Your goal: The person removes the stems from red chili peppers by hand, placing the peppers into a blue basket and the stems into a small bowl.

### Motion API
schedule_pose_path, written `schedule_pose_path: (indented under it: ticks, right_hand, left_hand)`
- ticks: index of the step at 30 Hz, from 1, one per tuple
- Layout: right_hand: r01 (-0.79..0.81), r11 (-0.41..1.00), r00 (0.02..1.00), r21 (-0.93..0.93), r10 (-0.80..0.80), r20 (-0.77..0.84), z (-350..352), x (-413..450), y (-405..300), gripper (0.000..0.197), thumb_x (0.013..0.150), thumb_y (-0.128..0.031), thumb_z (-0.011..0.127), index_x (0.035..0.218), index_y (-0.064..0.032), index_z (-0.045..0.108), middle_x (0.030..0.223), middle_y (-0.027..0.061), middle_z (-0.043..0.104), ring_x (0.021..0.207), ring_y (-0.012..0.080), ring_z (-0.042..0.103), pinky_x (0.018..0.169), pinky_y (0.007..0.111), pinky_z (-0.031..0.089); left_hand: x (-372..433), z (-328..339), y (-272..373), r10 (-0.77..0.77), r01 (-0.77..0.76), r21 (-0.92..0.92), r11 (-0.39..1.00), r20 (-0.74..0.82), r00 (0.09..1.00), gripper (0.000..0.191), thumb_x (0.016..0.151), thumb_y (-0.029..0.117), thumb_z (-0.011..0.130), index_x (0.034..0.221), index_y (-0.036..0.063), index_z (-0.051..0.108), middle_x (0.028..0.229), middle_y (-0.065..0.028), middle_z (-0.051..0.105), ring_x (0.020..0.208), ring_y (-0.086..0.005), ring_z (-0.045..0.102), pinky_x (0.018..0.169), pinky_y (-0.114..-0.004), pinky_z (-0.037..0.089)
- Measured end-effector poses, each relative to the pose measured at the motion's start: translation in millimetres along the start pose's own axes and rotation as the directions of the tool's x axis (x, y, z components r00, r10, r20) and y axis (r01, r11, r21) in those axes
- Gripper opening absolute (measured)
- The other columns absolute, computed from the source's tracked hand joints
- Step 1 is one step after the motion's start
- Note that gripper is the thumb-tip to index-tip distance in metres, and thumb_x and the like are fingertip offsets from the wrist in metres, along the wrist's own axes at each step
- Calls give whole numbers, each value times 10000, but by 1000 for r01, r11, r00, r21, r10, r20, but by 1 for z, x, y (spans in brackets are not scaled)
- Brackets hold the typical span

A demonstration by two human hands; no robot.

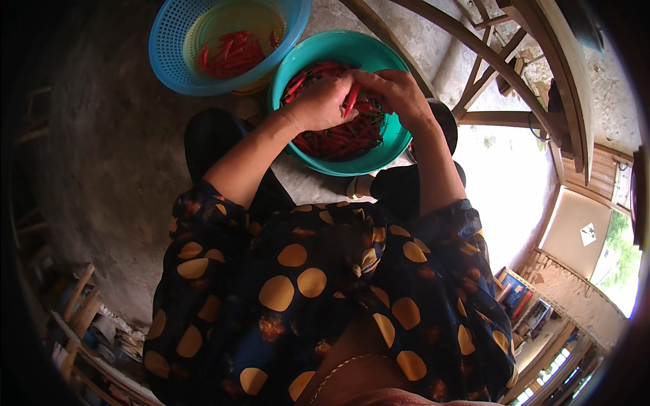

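Observation:
A green plastic basin [391, 139] stands on the floor between my knees, holding many red chili peppers [337, 144] with green stems. Over it my left hand [325, 101] is closed on a red chili pepper [352, 99], which points down from the fingers. My right hand [401, 96] meets the left at the fingertips, and more red peppers show beneath its fingers; whether it grips any of them is unclear. Beyond the basin at the upper left, a blue plastic colander [175, 61] contains a smaller heap of red chili peppers [236, 55] without visible stems.
A wooden frame [477, 45] with curved rails rises at the upper right, close to the green basin. Concrete floor [117, 127] extends to the left. At the lower left are a wooden rack [84, 309] and cluttered items. Shelving with objects [528, 309] stands at the lower right.

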State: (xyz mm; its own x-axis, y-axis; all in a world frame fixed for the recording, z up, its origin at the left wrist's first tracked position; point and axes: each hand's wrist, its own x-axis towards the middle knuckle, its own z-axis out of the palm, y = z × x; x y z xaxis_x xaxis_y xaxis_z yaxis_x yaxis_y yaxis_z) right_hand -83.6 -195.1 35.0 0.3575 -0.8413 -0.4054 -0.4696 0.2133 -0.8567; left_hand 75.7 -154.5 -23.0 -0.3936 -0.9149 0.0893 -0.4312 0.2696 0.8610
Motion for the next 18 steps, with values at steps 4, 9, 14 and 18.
schedule_pose_path:
  ticks: [4,9,14,18]
  right_hand:
    - [89,995,995,-55,-86,58,1,10,6,296,805,-285,563,797,3,631,587,31,528,476,80,432,439,206,316]
    - [73,801,997,594,-51,-55,-26,8,19,170,853,-164,485,738,-40,506,565,-1,397,457,82,331,407,225,263]
    - [244,887,936,393,-110,-333,-18,-3,34,249,850,-251,534,720,-40,520,559,-6,423,499,75,364,428,225,292]
    - [353,927,721,-126,-355,-595,27,3,48,255,841,-250,553,741,-16,548,566,24,502,510,98,422,482,273,379]
  left_hand:
    - [5,11,-8,88,-102,-118,988,-117,989,463,702,68,647,1117,6,451,930,-110,588,863,-247,583,778,-320,457]
    - [6,-8,-14,-175,214,-634,743,124,977,346,728,27,620,1045,-23,492,898,-96,581,769,-161,592,675,-263,497]
    - [5,-16,-7,-224,212,-905,370,135,965,262,758,86,610,1005,15,557,923,-69,598,809,-163,592,702,-276,488]
    - [12,0,0,-170,128,-874,469,53,984,263,763,79,611,1017,35,559,930,-37,605,829,-116,572,744,-255,464]
